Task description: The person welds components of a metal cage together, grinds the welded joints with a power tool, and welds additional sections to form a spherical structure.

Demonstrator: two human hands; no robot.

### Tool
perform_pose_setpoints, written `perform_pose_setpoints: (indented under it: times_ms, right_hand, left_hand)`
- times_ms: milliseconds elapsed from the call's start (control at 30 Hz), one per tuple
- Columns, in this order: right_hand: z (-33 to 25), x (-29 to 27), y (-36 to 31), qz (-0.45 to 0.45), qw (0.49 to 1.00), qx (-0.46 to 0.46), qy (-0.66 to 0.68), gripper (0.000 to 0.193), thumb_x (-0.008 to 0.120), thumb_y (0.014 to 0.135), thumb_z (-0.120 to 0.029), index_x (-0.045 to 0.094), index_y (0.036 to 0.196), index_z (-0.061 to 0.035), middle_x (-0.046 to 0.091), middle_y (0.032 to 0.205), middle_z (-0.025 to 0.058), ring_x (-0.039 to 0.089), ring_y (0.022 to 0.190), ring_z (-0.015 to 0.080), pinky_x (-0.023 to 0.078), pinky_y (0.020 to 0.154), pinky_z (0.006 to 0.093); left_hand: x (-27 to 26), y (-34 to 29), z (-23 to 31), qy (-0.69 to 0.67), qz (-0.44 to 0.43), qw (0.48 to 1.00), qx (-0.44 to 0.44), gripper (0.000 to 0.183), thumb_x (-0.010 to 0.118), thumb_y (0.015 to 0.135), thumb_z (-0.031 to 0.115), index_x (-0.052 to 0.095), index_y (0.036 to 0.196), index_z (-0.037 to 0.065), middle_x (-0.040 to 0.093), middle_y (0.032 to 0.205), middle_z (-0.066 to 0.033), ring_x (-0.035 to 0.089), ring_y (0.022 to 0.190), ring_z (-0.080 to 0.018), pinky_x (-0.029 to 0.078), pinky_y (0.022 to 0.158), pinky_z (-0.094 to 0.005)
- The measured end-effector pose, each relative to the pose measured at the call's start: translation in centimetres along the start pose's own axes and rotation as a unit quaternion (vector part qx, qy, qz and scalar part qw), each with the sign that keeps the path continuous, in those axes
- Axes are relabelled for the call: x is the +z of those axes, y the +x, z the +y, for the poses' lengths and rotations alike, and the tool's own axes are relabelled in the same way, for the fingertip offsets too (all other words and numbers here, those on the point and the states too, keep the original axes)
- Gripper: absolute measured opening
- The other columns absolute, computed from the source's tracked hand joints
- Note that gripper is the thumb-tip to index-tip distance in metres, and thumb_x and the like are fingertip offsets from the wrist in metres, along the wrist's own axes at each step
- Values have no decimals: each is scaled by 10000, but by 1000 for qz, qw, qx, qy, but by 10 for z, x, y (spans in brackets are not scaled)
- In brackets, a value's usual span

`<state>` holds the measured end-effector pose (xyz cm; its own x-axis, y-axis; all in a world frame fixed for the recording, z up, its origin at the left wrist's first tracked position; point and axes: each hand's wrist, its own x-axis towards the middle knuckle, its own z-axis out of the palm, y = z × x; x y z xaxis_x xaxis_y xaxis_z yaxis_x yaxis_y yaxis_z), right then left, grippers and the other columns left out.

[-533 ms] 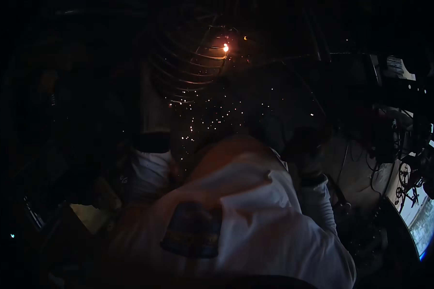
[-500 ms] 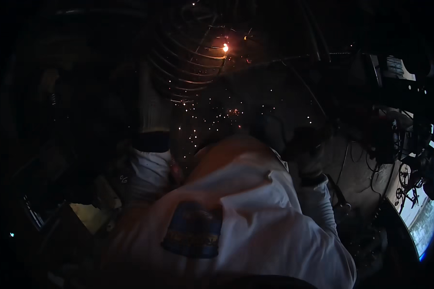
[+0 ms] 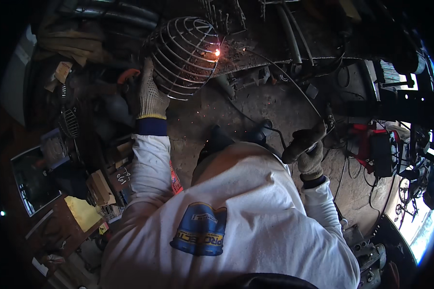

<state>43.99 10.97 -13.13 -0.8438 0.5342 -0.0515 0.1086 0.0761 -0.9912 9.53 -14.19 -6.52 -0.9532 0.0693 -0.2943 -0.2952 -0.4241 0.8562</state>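
A rounded cage of bent metal rods [image 3: 187,61] stands at the top centre, with one orange-white glowing spot on its right side. My left hand [image 3: 153,98], in a knit work glove, rests against the cage's left side; its fingers are partly lost in shadow, so their grip is unclear. On the right, my gloved right hand [image 3: 311,163] is wrapped round a dark welding electrode holder [image 3: 305,141]. From it a thin welding electrode [image 3: 294,83] reaches up and left. Its tip glows faintly, a short way from the cage.
The cage is at a dark workbench [image 3: 270,41] with metal rods and pipes. Cables [image 3: 345,168] trail over the floor at right, near a red-and-black machine [image 3: 371,147]. At left are boxes [image 3: 100,188] and a framed glass panel [image 3: 36,178]. Sparks lie above my feet.
The picture has brightened from near dark, so hands and bench show. Flying sparks are far fewer. The glowing spot and cage sit slightly further left in view.
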Motion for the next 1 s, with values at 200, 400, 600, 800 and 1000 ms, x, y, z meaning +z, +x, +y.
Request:
perform_pose_setpoints:
  times_ms: [200,400,600,800,1000]
  right_hand:
    - [-3,24,-20,43,999,15,6,397,785,842,-305,663,1095,-23,697,890,36,669,794,146,526,719,291]
    - [3,51,-46,54,998,20,16,397,807,834,-296,662,1086,-25,696,895,35,661,787,136,521,705,286]
    - [-1,75,-59,90,995,36,22,438,805,840,-315,639,1110,-12,685,899,40,651,791,134,519,708,285]
    - [-9,75,-43,56,998,42,8,439,809,836,-315,643,1107,-13,681,894,38,648,788,134,517,710,285]
    - [1,60,-29,14,998,66,12,356,790,851,-247,656,1091,-21,688,918,31,649,814,130,519,732,295]
  left_hand:
    - [1,2,11,-14,21,998,-52,308,650,1004,266,662,1169,7,718,1109,-88,717,937,-184,624,802,-309]
    - [3,-9,6,-58,41,996,-55,293,697,973,281,680,1115,25,726,1089,-76,717,908,-182,622,773,-309]
    - [-17,12,-1,-50,29,998,-23,278,710,965,282,702,1085,32,751,1010,-58,710,783,-139,599,708,-271]
    - [-20,19,-9,-23,27,999,36,307,727,945,263,694,1127,17,746,1057,-76,721,843,-160,610,727,-285]
    - [-14,13,-23,-12,21,999,26,417,731,938,259,633,1271,27,690,1243,-108,705,1046,-223,619,840,-341]
